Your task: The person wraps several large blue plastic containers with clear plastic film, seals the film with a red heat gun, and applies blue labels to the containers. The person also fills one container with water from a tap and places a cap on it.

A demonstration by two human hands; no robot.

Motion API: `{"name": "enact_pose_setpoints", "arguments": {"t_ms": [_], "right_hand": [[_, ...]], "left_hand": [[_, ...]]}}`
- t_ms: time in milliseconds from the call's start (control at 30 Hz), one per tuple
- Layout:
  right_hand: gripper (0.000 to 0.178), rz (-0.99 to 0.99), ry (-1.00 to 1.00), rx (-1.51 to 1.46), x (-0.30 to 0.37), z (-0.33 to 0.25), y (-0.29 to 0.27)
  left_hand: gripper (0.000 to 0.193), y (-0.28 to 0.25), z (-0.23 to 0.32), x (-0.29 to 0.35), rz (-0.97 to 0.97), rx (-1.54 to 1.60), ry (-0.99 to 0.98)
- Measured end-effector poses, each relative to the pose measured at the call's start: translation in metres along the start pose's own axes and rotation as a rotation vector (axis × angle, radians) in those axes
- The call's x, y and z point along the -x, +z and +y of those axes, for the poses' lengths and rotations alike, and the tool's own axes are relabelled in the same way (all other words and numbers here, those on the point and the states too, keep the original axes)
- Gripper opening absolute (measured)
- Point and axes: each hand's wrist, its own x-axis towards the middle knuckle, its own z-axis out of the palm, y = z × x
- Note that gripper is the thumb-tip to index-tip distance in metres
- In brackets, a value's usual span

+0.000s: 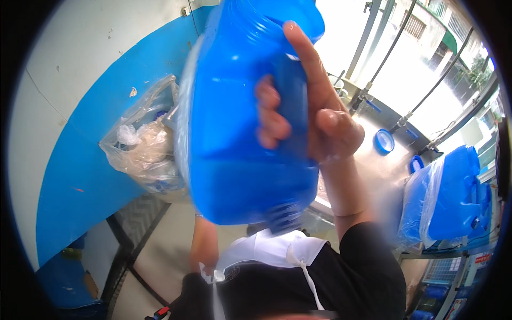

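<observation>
A large blue plastic water container [240, 133] is held up close in front of me, its wide round mouth toward the top of the view. Fingers of my right hand [333, 117] are wrapped round the handle at its right side, while the index finger stretches up to the rim. A ribbed blue part [284, 216] sticks out at the container's lower end, blurred. Of my left arm only the forearm [205, 240] shows below; the container hides that hand, so its fingers cannot be seen.
At the left, a clear plastic bag [144, 144] with crumpled plastic hangs by the blue and white wall [80, 154]. Two blue-rimmed lids [384, 141] lie on the metal counter at the right, near blue-handled taps [373, 106]. More blue containers [453, 197], partly wrapped in clear film, stand at far right.
</observation>
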Motion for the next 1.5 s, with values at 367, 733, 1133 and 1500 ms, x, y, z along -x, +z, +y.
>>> {"name": "enact_pose_setpoints", "arguments": {"t_ms": [367,733,1133,1500], "right_hand": [[0.053,0.689,0.211,0.484,0.064,0.156,-0.239],[0.041,0.789,0.79,0.096,0.055,0.192,-0.29],[0.03,0.514,0.088,-0.162,-0.052,0.197,-0.351],[0.038,0.958,0.039,-0.525,0.06,0.203,-0.306]], "left_hand": [[0.051,-0.185,0.074,0.002,0.862,0.891,0.134],[0.068,-0.204,0.229,-0.043,0.426,0.367,0.301],[0.062,-0.218,0.413,-0.129,0.705,-0.476,0.841],[0.062,-0.083,0.422,-0.161,0.143,-0.499,0.956]]}}
